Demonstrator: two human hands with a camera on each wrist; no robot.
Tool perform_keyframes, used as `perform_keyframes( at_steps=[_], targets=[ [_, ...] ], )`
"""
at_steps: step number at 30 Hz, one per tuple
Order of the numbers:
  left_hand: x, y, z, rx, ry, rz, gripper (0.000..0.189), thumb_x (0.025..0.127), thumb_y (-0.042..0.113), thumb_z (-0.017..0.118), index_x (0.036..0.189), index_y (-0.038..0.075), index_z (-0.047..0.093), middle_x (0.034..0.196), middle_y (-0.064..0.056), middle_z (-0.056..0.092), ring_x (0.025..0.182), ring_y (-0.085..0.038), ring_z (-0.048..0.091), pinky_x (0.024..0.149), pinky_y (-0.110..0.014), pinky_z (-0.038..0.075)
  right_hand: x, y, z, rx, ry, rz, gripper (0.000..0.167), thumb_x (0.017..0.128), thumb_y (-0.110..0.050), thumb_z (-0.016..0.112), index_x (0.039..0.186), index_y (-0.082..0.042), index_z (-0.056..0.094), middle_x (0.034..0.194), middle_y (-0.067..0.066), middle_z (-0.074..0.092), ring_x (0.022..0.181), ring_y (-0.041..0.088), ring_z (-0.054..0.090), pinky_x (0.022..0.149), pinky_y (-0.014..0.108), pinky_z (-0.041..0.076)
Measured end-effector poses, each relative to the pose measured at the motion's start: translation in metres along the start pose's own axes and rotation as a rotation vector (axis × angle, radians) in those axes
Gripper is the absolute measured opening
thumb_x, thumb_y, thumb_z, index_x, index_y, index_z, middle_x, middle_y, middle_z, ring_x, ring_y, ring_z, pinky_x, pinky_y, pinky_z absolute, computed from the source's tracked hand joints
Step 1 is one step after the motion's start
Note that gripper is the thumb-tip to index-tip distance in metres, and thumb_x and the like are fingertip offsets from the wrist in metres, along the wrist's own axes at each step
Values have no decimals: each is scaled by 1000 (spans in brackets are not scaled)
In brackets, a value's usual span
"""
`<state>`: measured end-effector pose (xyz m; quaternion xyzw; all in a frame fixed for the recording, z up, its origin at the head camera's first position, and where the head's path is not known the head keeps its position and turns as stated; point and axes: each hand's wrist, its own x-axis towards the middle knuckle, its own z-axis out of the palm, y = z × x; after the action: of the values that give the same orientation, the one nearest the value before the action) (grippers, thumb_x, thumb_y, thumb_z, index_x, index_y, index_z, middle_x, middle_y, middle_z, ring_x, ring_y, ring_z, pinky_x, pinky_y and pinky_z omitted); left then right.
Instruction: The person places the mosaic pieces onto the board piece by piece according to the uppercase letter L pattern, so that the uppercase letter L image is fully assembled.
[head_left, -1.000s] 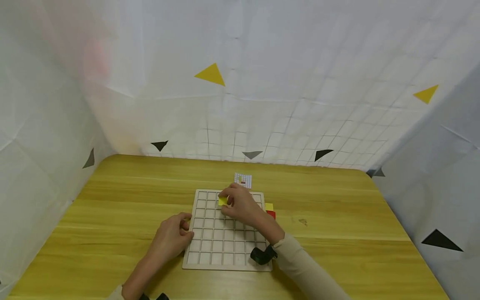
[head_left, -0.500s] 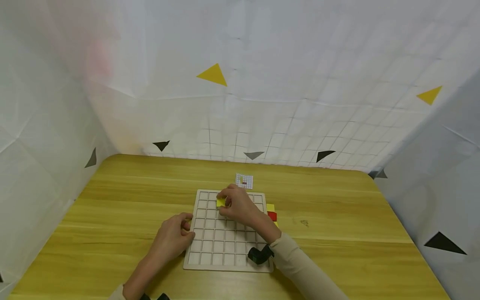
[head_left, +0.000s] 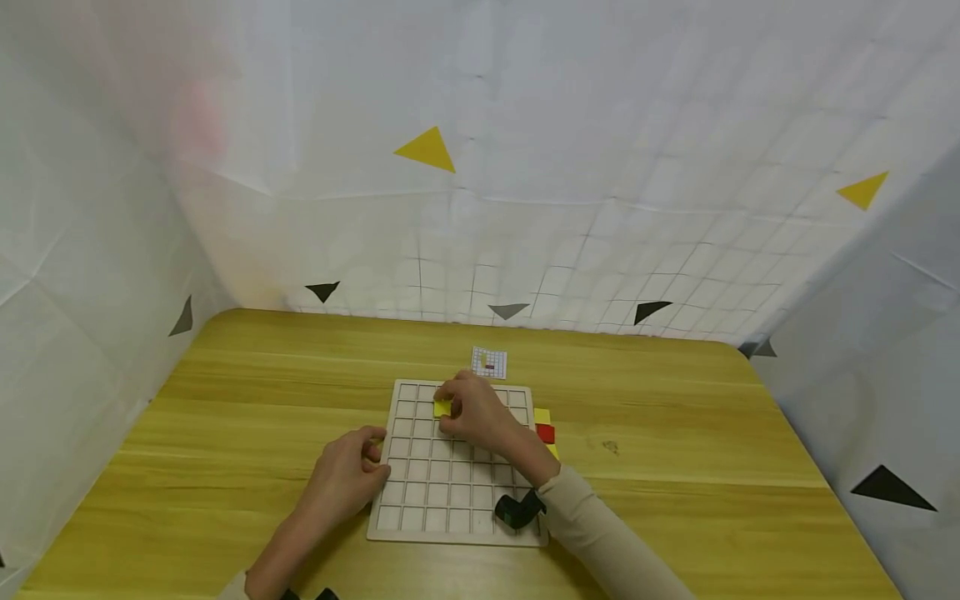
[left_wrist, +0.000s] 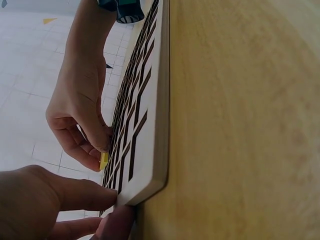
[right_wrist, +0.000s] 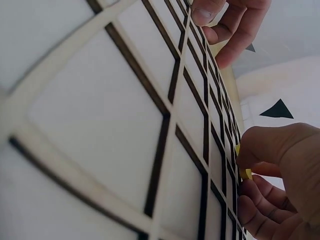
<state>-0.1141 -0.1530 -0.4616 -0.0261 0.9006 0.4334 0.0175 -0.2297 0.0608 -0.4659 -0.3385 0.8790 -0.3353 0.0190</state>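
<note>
**Yellow tile (head_left: 441, 409) pinched at board (head_left: 435, 518), seating unclear**

Right grip (head_left: 482, 412): narrow, holding the tile by its sides, in the second row from the board's far edge, left of centre. Can't tell if it's flat in a cell.
Left grip (head_left: 347, 471): touching the board's left edge; pinch or plain press, can't tell.

Risks, my read: set down off-cell, tile straddles a grid line. Uneven release could twist it. Board may skid if the left side lets go.

Around: board sits mid worktop (head_left: 675, 417), card (head_left: 489, 363) between it and the back edge. Red tile (head_left: 546, 434) and spare yellows (head_left: 542, 416) by the board's right edge, partly behind the right forearm (head_left: 538, 462). Right fingers block neighbouring cells from the head view. Wrist cam (head_left: 517, 512) hangs over the board's near-right corner; might snag.
</note>
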Motion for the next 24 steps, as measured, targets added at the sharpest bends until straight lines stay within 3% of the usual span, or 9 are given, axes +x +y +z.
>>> perform_keyframes(
  at_steps=[24],
  targets=[
    [1, -1, 0, -10, 3, -8, 47, 78, 0, 76, 123, -4, 64, 85, -3, 59, 73, -13, 61, 63, -29, 51, 0, 4, 1, -26, -6, -10, 26, 79, -5, 75, 105, -5, 75, 96, 5, 62, 75, 12, 56, 66, 25, 49]
  ],
)
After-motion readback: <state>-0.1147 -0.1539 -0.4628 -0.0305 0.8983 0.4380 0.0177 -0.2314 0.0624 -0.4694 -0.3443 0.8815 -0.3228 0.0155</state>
